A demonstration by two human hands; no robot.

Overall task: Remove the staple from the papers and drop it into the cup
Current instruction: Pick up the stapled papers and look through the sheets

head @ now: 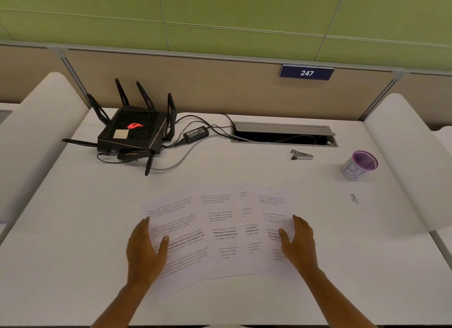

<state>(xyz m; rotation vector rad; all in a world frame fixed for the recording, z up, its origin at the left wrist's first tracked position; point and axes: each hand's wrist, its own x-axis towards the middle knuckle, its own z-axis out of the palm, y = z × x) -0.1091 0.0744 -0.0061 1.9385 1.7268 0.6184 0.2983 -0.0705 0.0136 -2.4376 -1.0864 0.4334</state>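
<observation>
Several printed papers [220, 232] are seen fanned out in the lower centre of the frame on the white desk [73, 230], overlapping at their edges; they lie spread apart, so they look separated rather than bound, though no staple can be made out anywhere at this resolution. The left hand [144, 249] is laid flat on the leftmost sheet, fingers loose and spread, nothing gripped; the right hand [298, 239] is set likewise on the rightmost sheet, open and empty. Both are placed at the outer edges, probably so the sheets can be slid or gathered between them. The staple remover [302, 154] is left untouched in the upper right, just below the cable hatch [281, 127]. The cup [359, 165], purple-rimmed, stands upright at the right edge, well apart from the papers, mouth open to receive. A router [132, 134] is parked upper left, clear of the work.
</observation>
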